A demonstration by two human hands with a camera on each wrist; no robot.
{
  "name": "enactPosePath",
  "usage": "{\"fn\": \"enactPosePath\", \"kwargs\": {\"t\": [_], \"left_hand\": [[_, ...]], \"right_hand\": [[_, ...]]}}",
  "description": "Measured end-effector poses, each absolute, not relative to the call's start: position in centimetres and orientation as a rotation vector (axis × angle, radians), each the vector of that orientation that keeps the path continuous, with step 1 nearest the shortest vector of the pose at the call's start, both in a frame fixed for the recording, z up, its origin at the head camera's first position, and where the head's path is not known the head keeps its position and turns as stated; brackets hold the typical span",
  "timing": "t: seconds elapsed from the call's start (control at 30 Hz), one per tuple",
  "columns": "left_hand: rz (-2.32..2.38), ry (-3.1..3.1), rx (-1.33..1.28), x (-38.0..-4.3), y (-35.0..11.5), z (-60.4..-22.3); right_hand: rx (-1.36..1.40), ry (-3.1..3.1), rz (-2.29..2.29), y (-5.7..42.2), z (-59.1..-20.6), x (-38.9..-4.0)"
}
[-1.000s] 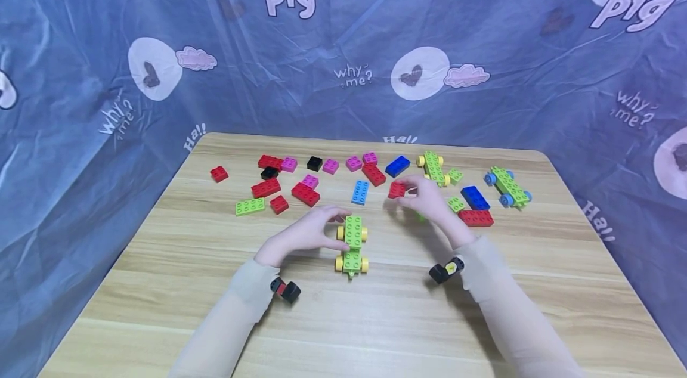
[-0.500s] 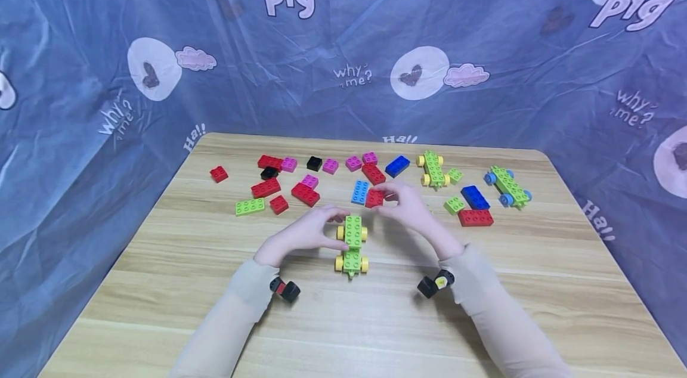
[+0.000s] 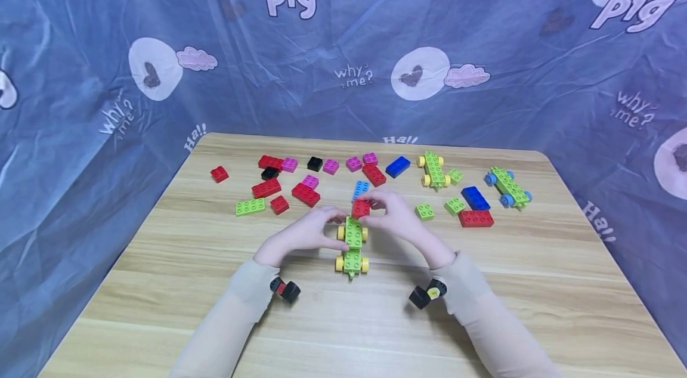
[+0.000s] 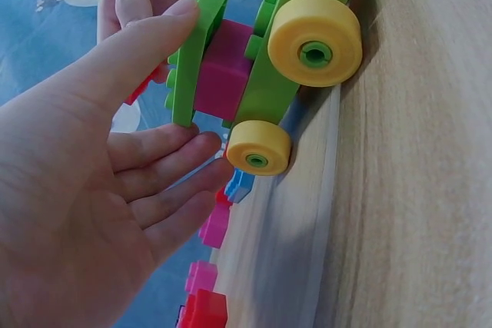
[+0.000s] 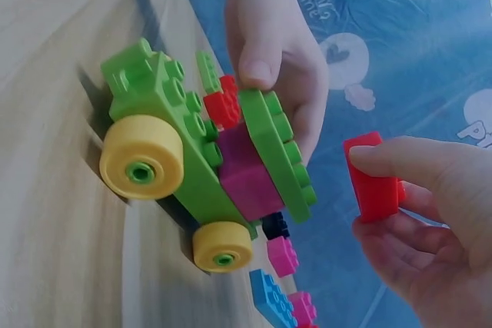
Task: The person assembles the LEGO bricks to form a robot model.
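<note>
In the head view a green toy car (image 3: 352, 260) with yellow wheels stands mid-table. A magenta brick (image 4: 223, 69) sits on its chassis, topped by a green studded plate (image 5: 274, 151). My left hand (image 3: 302, 230) holds this plate end to end, thumb at the near end and fingertips at the far end. My right hand (image 3: 399, 220) pinches a small red brick (image 5: 372, 178) between thumb and fingers. That brick hovers just above the plate's far end, apart from it in the right wrist view.
Behind the hands lie several loose bricks, among them a light-blue brick (image 3: 361, 188) and a red brick (image 3: 305, 194). To the right are small green bricks (image 3: 424, 211), a blue brick (image 3: 474, 198) and two more wheeled bases, one yellow-wheeled (image 3: 433, 168), one blue-wheeled (image 3: 508, 187).
My right hand has carried the red brick leftward and nearer, from beside the green bricks to over the toy car's far end. The left hand has stayed in place.
</note>
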State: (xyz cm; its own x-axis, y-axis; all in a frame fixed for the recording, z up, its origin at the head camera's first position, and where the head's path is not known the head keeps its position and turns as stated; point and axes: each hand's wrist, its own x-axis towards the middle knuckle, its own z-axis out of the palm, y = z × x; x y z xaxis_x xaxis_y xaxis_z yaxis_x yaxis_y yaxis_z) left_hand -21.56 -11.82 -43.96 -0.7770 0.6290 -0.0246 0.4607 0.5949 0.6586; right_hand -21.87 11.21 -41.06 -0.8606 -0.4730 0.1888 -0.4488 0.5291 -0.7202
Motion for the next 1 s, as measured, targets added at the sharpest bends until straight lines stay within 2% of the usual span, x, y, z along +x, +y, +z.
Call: {"fn": "enactPosePath", "kwargs": {"t": [1.0], "left_hand": [[0.982,2.55,0.853,-21.6,-11.6,-44.0]], "right_hand": [[-0.854,2.674,-1.215,10.3,-42.4,-21.1]]}}
